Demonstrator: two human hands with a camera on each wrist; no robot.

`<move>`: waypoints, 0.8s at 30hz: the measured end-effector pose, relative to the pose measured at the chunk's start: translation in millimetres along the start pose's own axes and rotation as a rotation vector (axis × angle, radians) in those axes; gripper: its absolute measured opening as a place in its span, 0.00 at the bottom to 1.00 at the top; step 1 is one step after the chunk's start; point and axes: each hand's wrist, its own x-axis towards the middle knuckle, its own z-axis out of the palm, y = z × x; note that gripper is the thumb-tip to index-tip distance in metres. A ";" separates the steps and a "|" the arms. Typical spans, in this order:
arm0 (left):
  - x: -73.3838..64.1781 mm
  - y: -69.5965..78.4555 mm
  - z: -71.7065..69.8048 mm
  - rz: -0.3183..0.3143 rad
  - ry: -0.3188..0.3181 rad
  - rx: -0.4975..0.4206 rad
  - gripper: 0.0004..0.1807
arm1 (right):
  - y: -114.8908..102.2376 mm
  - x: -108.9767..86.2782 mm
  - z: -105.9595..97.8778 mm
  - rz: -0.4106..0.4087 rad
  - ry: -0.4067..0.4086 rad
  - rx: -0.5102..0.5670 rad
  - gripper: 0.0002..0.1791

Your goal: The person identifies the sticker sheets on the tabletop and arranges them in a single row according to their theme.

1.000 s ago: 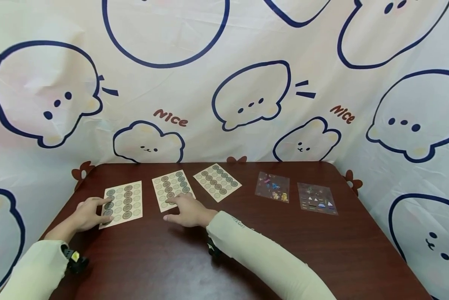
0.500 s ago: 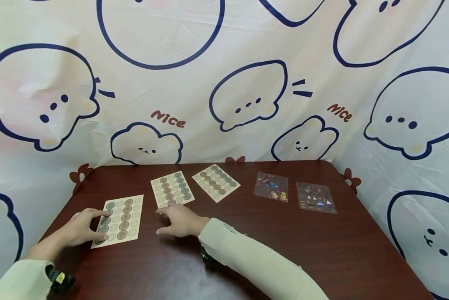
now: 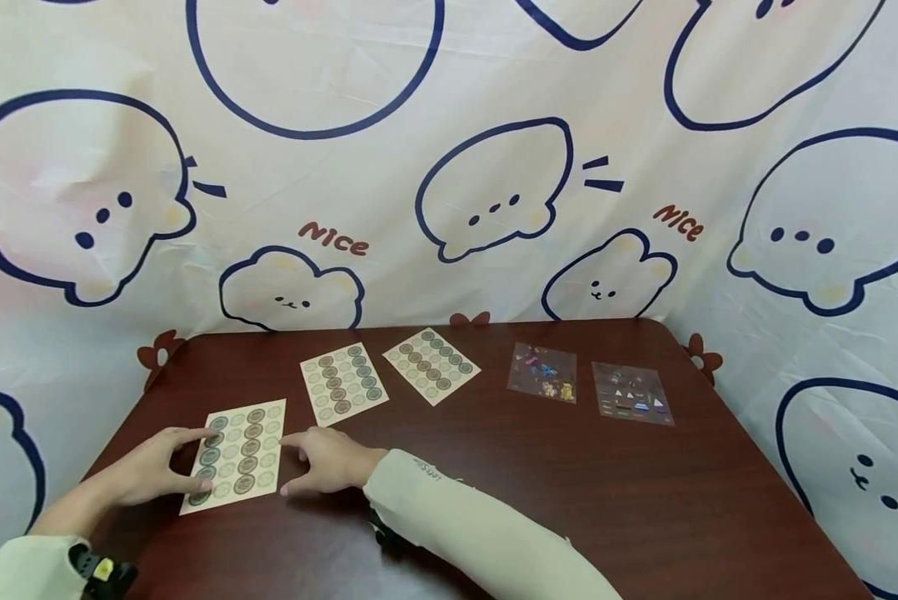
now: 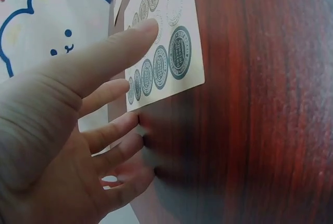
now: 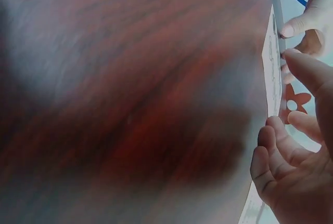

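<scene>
- Behind everything, a pale backdrop (image 3: 389, 192) carries navy cartoon outlines.
- Below it spreads a reddish-brown table (image 3: 606, 475).
- Between both hands, at the table's left, lies the near paper sheet (image 3: 230, 454), printed with coin-like circles.
- Beyond it lie a middle sheet (image 3: 344, 383) and a far sheet (image 3: 431, 367).
- Left hand (image 3: 152, 468): thumb and forefinger spread, gripping nothing, tips over the near sheet's left column.
- Right hand (image 3: 331, 461): thumb and forefinger parted, gripping nothing, at its right edge; contact is unclear.
- Rightward lie two clear sheets (image 3: 542, 372).
</scene>
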 end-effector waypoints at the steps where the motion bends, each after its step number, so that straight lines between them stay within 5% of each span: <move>1: 0.6 0.0 -0.3 -0.006 -0.002 0.000 0.49 | -0.8 1.4 1.5 0.000 -0.004 -0.006 0.40; 24: -14.9 -2.6 19.5 0.012 0.049 -0.009 0.50 | -11.5 15.9 15.6 0.260 0.044 -0.003 0.38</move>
